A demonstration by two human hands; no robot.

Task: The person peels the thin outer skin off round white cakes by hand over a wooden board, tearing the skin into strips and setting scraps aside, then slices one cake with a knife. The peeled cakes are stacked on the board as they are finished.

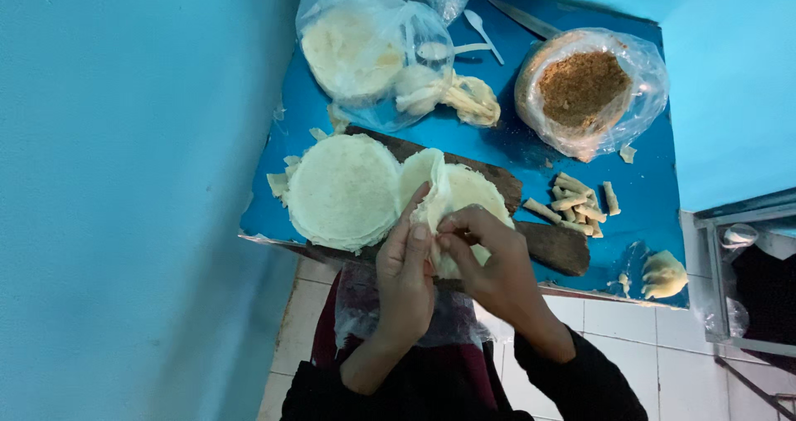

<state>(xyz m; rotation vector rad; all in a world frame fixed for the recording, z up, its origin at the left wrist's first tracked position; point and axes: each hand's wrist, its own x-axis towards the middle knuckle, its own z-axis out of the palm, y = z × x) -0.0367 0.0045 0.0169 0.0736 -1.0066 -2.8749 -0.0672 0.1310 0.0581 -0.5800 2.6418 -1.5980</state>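
1. A thin round wrapper (464, 191) is pinched at its near edge between the left hand (404, 276) and right hand (491, 259), over the wooden board (555, 247).
2. The sheet could be torn if pulled too hard.
3. The wrapper stack (342, 191), just left of the hands, might be dragged along.

The light is soft, even and cool, giving the whole view a blue-green cast. The pale wrapper stack (343, 191) is the brightest area and its texture is partly washed out. Small white glints sit on the clear plastic bag (377, 52) and on the bag around the brown filling (590, 89). Shadows are faint: a thin dark band lies under the wooden board (555, 247). The dark sleeves (572, 388) lose detail at the bottom edge. Focus is fair throughout, slightly soft, and straight lines bend mildly near the corners.
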